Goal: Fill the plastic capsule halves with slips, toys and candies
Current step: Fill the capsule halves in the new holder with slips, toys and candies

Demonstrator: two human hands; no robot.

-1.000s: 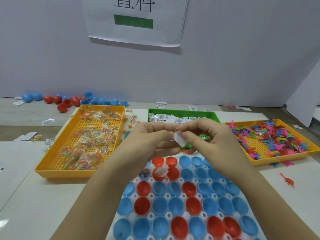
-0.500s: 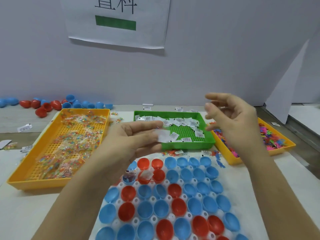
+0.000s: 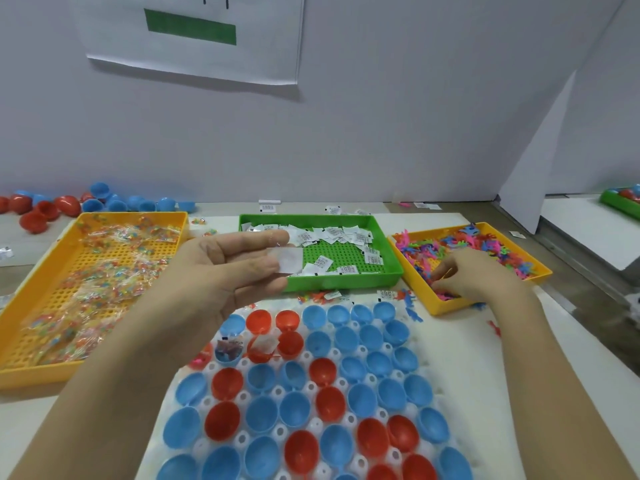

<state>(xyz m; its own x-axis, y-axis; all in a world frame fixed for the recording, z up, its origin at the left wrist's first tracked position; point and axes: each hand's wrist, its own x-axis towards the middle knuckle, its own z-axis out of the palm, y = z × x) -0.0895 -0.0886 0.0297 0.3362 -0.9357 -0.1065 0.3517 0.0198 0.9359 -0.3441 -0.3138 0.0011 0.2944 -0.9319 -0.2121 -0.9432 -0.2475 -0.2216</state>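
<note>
In the head view, a white slip [image 3: 290,260] is pinched by the left hand [image 3: 221,271] before the green tray [image 3: 346,282] at 12 o'clock. The capsule halves [image 3: 294,407] are seen at 6 o'clock. The right hand [image 3: 474,277] is set with curled fingers among the toys [image 3: 460,240] at 3 o'clock; whether one is gripped cannot be told.

Bright, even light; wide-angle edge distortion.

— What kind of place is this?
— A hand-packing workstation. Trays [image 3: 343,283] of candies [image 3: 104,282], slips [image 3: 332,235] and toys [image 3: 485,247] sit across mid-frame, capsule halves [image 3: 263,410] fill a grid at the bottom, partition boards [image 3: 415,116] stand behind, and there is a printed sign [image 3: 194,53] upper left.
</note>
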